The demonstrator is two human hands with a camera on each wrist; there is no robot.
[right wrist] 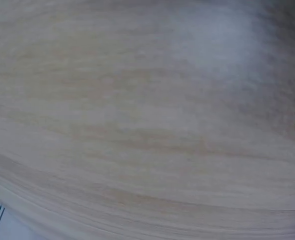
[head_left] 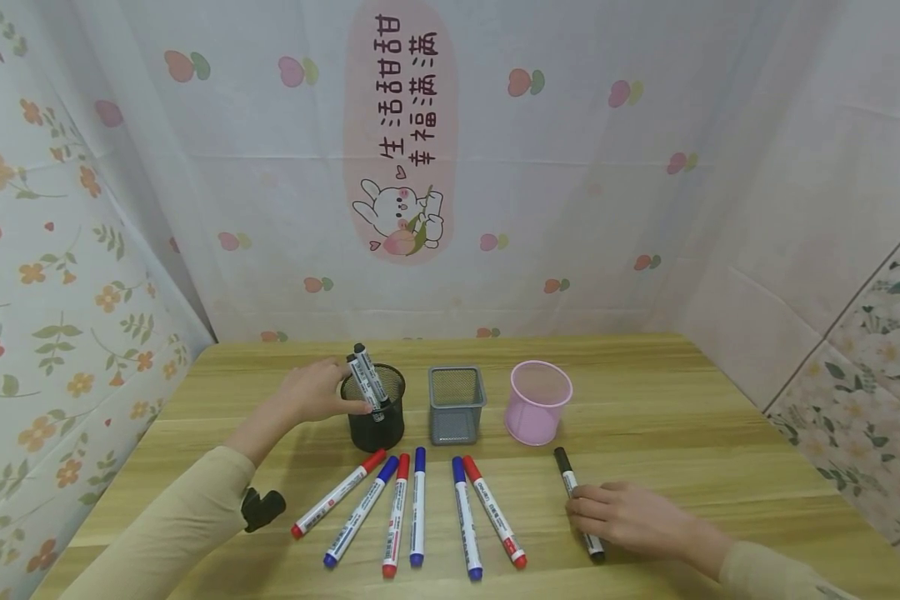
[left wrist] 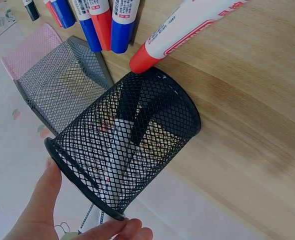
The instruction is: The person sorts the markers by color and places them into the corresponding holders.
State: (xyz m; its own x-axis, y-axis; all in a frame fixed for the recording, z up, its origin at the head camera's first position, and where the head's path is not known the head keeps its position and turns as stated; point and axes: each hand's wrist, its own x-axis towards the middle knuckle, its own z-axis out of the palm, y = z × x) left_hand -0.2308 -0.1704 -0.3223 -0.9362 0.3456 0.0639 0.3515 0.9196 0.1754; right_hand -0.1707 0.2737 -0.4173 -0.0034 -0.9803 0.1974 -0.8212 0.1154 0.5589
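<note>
At the left, my left hand (head_left: 317,392) holds the black mesh pen cup (head_left: 377,432) by its rim, thumb and fingers spread on either side. Two black-capped markers (head_left: 372,377) lean inside that cup, their upper ends above the rim; the left wrist view shows them through the mesh (left wrist: 120,155). On the right side of the table, my right hand (head_left: 630,517) grips a black marker (head_left: 568,479) lying on the wood, fingers over its middle. The right wrist view shows only blurred tabletop, with neither hand nor marker.
A grey square mesh cup (head_left: 456,425) and a pink round cup (head_left: 534,421) stand right of the black one. Several red and blue markers (head_left: 418,508) lie in front of the cups. A patterned curtain (head_left: 570,208) hangs behind the wooden table (head_left: 645,392).
</note>
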